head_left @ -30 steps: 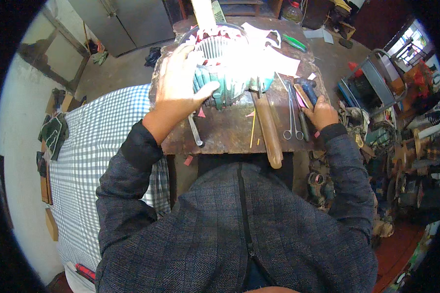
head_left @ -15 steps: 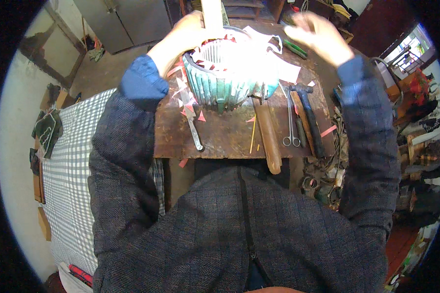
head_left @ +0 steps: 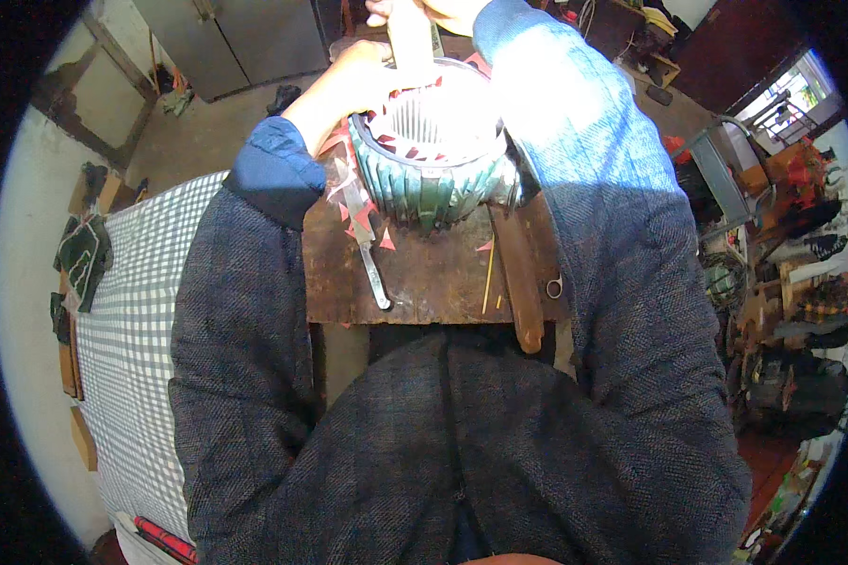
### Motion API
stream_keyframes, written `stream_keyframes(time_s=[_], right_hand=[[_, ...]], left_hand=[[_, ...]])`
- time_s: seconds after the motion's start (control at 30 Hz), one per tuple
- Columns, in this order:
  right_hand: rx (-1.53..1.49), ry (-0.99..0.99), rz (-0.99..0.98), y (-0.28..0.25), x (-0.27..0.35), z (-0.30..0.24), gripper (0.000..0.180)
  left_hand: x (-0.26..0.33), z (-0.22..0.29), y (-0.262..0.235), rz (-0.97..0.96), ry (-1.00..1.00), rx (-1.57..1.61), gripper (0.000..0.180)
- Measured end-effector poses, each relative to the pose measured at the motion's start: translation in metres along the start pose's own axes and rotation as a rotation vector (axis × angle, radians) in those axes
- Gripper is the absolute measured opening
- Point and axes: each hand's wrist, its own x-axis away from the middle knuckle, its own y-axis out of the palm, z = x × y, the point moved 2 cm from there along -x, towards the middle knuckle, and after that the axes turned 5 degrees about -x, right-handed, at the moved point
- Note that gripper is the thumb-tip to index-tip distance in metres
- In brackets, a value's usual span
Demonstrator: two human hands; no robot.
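A green finned motor housing point(head_left: 433, 193) stands on the wooden table point(head_left: 424, 287), its slotted inner core washed out by bright light. Small red pieces line the slots. Over its far left rim, my left hand point(head_left: 349, 89) is closed at the lower part of a pale upright bar point(head_left: 408, 47). My right hand point(head_left: 454, 13) reaches across from the right and grips the same bar near its top, partly cut off by the picture's edge. A knife with a pale handle point(head_left: 375, 275) lies left of the housing among red paper scraps point(head_left: 386, 240).
A long brown wooden stick point(head_left: 516, 282) overhangs the table's front edge, beside a thin yellow stick point(head_left: 488, 273). One scissor-handle loop point(head_left: 555, 288) shows by my right sleeve. A checked cloth point(head_left: 141, 330) covers a surface at left. Stacked clutter point(head_left: 791, 301) fills the right side.
My right hand has swung left from the table's far right to the top of the pale bar. My right sleeve now covers the hammer and most of the scissors. My left hand stays at the bar.
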Motion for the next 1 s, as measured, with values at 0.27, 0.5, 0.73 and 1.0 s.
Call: stream_keyframes(time_s=[0.27,0.5,0.73,1.0], right_hand=[[-0.535,-0.063,0.045,-0.007,0.038,0.001,0.02],[-0.12,-0.173,0.382,-0.024,0.051,-0.009,0.026],[0.429,-0.634,0.487,-0.012,0.069,-0.007,0.03],[-0.122,-0.279,0.512,-0.016,0.103,-0.012,0.019]], left_hand=[[-0.001,-0.006,0.002,-0.002,0.088,0.033,0.026],[0.005,0.004,0.002,0.053,0.092,-0.068,0.041],[0.004,0.004,0.001,0.061,0.117,-0.007,0.053],[0.002,-0.011,0.004,0.081,0.089,0.021,0.046]])
